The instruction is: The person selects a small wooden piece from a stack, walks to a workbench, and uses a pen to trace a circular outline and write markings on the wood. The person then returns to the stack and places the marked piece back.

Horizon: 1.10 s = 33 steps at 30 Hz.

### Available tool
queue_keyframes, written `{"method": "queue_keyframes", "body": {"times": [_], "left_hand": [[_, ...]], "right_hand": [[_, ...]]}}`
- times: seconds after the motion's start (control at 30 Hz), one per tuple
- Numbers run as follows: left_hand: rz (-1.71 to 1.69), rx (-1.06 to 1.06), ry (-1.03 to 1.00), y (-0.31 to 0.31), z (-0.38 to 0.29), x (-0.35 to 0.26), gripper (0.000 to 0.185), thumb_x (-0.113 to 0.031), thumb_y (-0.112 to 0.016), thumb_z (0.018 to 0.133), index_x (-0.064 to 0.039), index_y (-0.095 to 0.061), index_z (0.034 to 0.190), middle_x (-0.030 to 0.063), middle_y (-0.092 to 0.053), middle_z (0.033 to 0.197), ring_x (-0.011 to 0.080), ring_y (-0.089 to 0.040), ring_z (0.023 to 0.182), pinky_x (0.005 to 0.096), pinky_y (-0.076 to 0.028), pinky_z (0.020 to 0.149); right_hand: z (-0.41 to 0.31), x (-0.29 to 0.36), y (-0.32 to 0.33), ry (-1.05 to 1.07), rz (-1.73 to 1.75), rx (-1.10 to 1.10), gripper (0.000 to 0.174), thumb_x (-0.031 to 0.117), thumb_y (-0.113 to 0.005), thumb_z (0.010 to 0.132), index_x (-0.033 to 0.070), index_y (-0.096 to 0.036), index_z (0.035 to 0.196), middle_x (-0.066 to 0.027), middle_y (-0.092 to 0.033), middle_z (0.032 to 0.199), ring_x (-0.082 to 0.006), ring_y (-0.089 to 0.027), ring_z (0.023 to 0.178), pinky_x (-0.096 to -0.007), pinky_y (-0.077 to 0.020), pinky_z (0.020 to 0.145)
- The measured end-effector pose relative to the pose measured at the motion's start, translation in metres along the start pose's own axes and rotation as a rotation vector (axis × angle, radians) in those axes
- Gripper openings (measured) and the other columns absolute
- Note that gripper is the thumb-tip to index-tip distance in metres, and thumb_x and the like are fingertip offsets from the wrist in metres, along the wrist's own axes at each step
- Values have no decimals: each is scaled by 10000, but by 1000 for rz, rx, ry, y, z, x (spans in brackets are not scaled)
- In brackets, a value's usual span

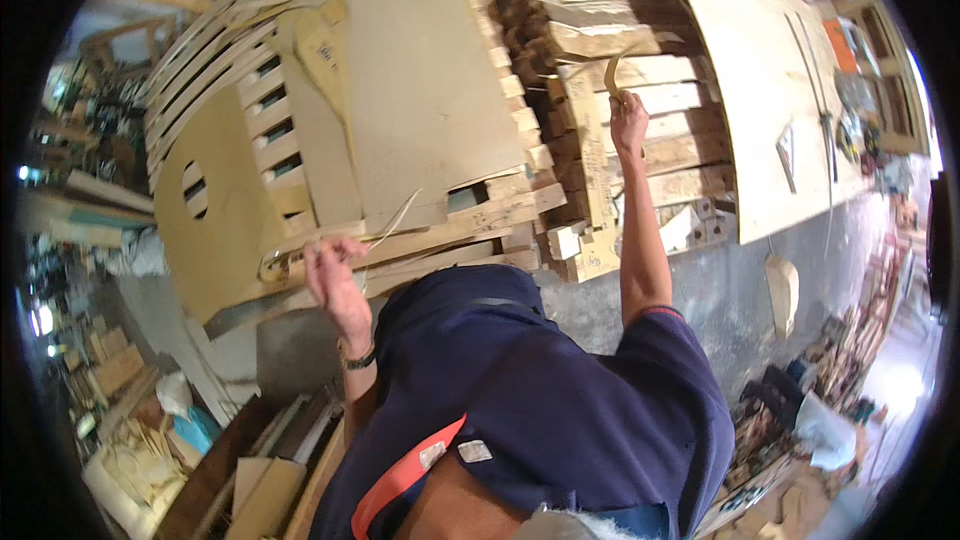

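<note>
My left hand (335,277), a watch on its wrist, is raised over the near edge of a wooden pallet. A thin pale strip (397,217) runs up and right from its fingers; whether they grip it is unclear. My right hand (628,120) reaches out over stacked timber, its fingers shut on a short curved strip (613,73) that looks like wood or board. Between the hands lies a large flat tan sheet (427,75) on the pallet. At the left is a thin brown sheet with an oval hole (206,232).
A pale plywood sheet (757,90) stands out at right, with a metal bar clamp (827,135) and a small triangular frame (785,154) on it. Wood offcuts (840,367) are piled on the floor at lower right. An open box of boards (262,487) is at lower left.
</note>
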<state>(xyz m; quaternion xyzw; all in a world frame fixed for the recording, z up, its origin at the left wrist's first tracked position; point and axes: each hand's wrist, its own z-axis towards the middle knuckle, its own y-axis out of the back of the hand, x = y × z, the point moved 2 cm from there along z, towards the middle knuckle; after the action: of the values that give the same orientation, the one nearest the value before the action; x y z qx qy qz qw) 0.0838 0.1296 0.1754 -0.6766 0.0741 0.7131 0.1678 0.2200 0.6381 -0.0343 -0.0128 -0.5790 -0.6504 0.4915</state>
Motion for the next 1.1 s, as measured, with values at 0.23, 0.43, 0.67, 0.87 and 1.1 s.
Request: {"method": "queue_keyframes", "body": {"times": [0.23, 0.43, 0.67, 0.87, 1.1], "left_hand": [[966, 196, -470, -8, 8, -7, 381, -286, -811, 893, -78, -494, 931, 238, -428, 1580, 407, -390, 1476, 535, -298, 1207], [1130, 354, -492, 12, -3, -2, 332, -255, -818, 875, -94, -531, 916, 136, -478, 1554, 339, -334, 1527, 558, -224, 1257], [824, 334, -127, 44, -31, 21, 316, -196, -799, 901, -82, -508, 852, 42, -598, 714, 223, -665, 734, 376, -557, 826], [-192, 109, 211, 61, -41, 60, 277, -130, -653, 1039, -78, -416, 906, 101, -710, 918, 159, -734, 902, 290, -593, 645], [-29, -18, 283, 50, -18, 102, 118, -93, -626, 1046, -42, -523, 1020, -3, -544, 873, 114, -684, 967, 254, -549, 776]], "right_hand": [[-45, 223, 59, 609, 236, 713, 175, 45, -656, 924, 17, -733, 1078, -135, -727, 1042, -326, -699, 961, -403, -574, 840], [-83, 309, 92, 909, 131, 1002, 197, 91, -694, 853, 95, -755, 1040, -62, -711, 941, -270, -682, 952, -406, -552, 866], [-59, 358, 118, 996, 106, 709, 128, 98, -805, 804, 72, -754, 918, -67, -715, 822, -262, -705, 862, -427, -534, 991], [-54, 398, 99, 837, 175, -78, 226, 61, -800, 832, 84, -751, 1051, -112, -671, 1211, -281, -625, 1203, -560, -376, 1164], [-173, 390, 18, 411, 586, 709, 104, -25, -753, 836, -13, -715, 932, -141, -754, 934, -254, -743, 870, -352, -569, 824]]}}
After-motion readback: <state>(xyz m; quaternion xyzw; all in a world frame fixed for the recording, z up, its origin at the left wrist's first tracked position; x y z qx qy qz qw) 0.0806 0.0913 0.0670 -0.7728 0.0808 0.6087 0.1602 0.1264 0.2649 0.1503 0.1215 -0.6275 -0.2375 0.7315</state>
